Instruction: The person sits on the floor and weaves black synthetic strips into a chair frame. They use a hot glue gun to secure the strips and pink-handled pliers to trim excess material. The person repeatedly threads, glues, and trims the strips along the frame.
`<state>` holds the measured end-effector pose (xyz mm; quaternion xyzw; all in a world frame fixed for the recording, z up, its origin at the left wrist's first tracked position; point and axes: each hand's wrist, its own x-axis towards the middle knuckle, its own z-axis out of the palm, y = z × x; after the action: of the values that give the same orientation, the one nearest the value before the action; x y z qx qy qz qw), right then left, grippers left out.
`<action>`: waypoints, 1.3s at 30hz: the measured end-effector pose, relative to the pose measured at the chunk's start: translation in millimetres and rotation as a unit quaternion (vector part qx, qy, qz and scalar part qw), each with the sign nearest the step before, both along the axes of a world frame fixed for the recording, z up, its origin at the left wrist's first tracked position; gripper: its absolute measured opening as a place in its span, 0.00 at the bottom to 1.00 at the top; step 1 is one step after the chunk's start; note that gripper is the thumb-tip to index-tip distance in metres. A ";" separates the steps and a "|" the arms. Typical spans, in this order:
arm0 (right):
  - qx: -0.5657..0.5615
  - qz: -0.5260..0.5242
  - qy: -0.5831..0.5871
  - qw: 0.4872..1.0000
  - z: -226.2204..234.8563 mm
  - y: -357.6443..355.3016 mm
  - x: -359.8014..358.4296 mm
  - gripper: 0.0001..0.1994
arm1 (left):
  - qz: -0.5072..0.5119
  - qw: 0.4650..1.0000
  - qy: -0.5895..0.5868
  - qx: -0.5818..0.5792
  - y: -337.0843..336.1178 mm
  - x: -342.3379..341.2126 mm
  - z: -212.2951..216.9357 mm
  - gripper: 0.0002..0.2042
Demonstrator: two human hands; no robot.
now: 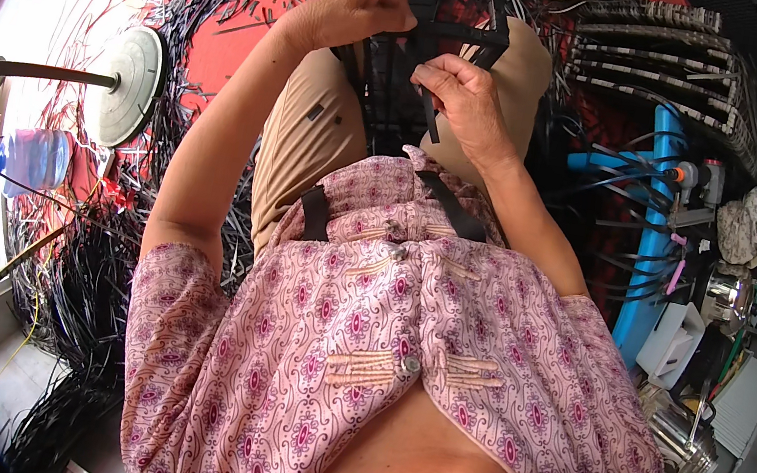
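Note:
Between my knees stands a black open framework (458, 33) with straight bars and corner posts, its lower part in shadow. At its near left side is my left hand (360, 8), index finger stretched across toward the frame and thumb apart from it, with nothing visible in the fingers. My right hand (469, 102) is closed in a pinch just below the near bar, gripping a flat black strip (429, 114) whose loose end hangs toward my lap. Parts of the frame behind both hands are hidden.
Loose black strips (81, 269) lie heaped at the left and across the red floor (231, 45). A round grey disc base (128, 86) stands at left. Stacked black-and-white woven pieces (654, 57) are at upper right. A blue bar (645, 279) and a white container (671, 342) sit at right.

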<state>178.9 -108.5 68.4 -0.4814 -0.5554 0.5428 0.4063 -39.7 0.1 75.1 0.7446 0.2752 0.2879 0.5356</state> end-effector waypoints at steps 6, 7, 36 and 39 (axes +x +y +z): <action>-0.078 0.005 0.047 0.996 22.6 7.8 -5.8 0.13 | 0.023 0.997 0.049 0.059 -10.1 3.8 9.3 0.31; -0.097 0.005 0.053 0.994 27.0 9.8 -6.8 0.13 | 0.037 0.992 0.074 0.092 -17.8 4.8 14.0 0.32; 0.134 0.067 -0.345 0.927 43.5 118.4 -3.5 0.13 | 0.324 0.893 0.117 0.290 -48.3 24.3 0.7 0.44; 0.106 0.084 -0.352 0.926 39.3 122.1 -5.6 0.14 | 0.304 0.861 0.091 0.397 -48.5 24.8 -4.8 0.44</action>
<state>173.3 13.6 107.8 -0.5472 -0.7555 0.3087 0.1859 -14.9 -48.5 70.2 0.7967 0.3978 0.4519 0.0528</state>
